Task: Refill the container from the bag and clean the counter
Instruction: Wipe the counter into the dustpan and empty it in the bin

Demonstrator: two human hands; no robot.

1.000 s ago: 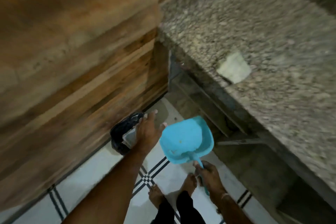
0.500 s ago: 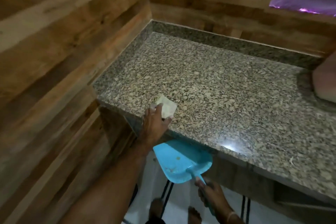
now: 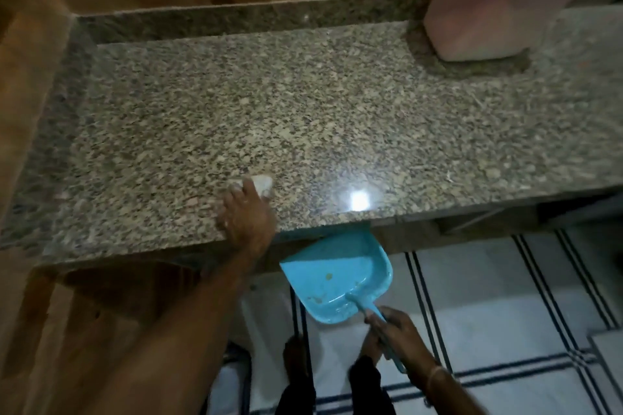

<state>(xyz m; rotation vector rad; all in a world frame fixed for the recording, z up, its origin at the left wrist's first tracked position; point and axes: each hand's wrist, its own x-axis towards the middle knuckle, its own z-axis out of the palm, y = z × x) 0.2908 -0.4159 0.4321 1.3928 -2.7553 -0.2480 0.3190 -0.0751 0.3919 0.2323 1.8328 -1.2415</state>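
Granite desk (image 3: pixel 337 94) fills the upper frame of the head view, with wooden panelling at left and tiled floor (image 3: pixel 505 296) at lower right. Container (image 3: pixel 488 10), red lid on, stands at upper right; no bag is visible. Left hand (image 3: pixel 247 215) lies near the desk's front edge, fingers fairly flat, pressing a pale cloth (image 3: pixel 263 182) to the stone. Right hand (image 3: pixel 394 333) grips the handle of a blue dustpan (image 3: pixel 337 273) below the edge, with crumbs inside.

Risk: the pan mouth sits right of the cloth, so swept debris may miss it and reach the floor. Tilting the pan would spill its crumbs.
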